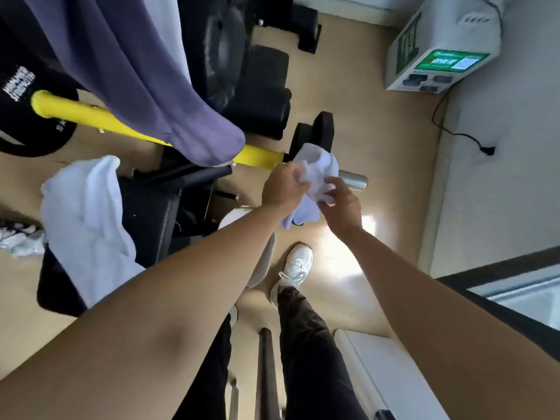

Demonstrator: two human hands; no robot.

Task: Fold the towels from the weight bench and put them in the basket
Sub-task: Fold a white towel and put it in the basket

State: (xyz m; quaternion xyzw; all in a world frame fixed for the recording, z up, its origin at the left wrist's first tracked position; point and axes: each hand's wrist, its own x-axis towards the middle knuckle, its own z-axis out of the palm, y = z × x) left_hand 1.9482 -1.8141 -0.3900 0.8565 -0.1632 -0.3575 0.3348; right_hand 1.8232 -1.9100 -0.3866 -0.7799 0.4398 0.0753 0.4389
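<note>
White crumpled cloth towel (316,174) is hanging in mid-air beside the black padded surface (145,213), the left hand (285,186) and right hand (342,203) both gripping it, likely needing its corners found next for folding.

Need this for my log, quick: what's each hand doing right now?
Left hand: closed, gripping the small white towel.
Right hand: closed, pinching the same towel.

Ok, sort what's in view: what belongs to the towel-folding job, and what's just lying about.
Job:
small white towel, gripped by left hand and right hand
large white towel, draped over weight bench

Lying about:
purple garment
yellow bar
black weight plate
white-and-green box
</note>
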